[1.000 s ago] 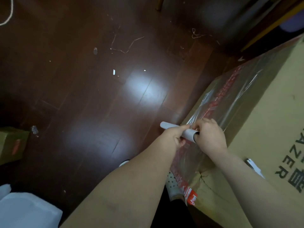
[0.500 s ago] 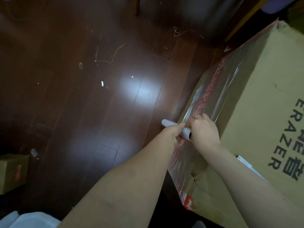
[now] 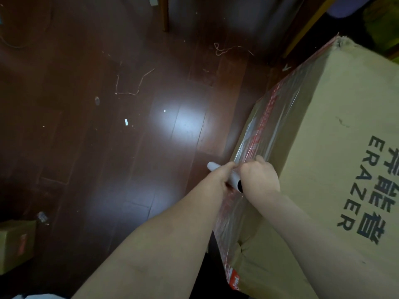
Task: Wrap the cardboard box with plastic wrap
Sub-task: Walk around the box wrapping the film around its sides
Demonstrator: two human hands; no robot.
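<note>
box (image 3: pixel 323 152): cardboard, 3 o'clock, on floor (image 3: pixel 129 180); stiff, probably heavy.
wrap (image 3: pixel 274 126): clear film over its 9 o'clock side; thin, clingy, tears easily.
roll (image 3: pixel 212 166): light; hold by its ends.
hands: left hand (image 3: pixel 222 176), right hand (image 3: pixel 260 178), both curled round roll.

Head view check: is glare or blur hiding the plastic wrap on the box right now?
Head view: dim room, one bright glare patch on the floor. Head view: plastic wrap reads only as faint sheen on the cardboard box side, its edges hard to trace. Head view: left hand, right hand and roll fairly sharp; borders bend from the wide angle.
</note>
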